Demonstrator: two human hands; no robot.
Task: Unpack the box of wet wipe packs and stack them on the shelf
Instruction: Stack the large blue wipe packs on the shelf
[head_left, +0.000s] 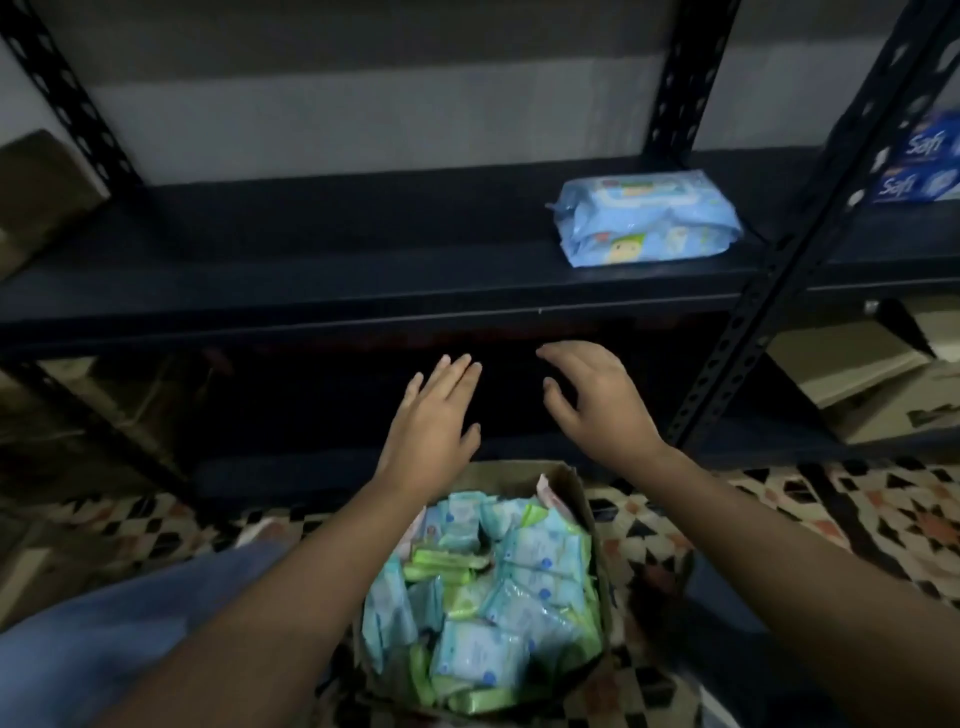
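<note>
- The box (563, 480) of wipe packs (498, 587) sits on the floor at 6 o'clock from both hands, its long axis running 12 to 6.
- Left hand (434, 415) and right hand (597, 400) hover above its far rim, fingers spread and empty; neither looks clearly nearer.
- One pack (647, 218) lies on the shelf (311, 260) at 1 o'clock.

Two hands counted: left hand (434, 415), right hand (597, 397), both empty. One big pack (647, 218) seen on shelf (363, 291). One box (563, 480) on floor, filled with small packs (488, 597); blue and green kinds noted, dozens at least, exact count not possible since heaped and overlapping. Two blue cartons (917, 169) stacked at right edge. One brown carton (36, 197) at left.
</note>
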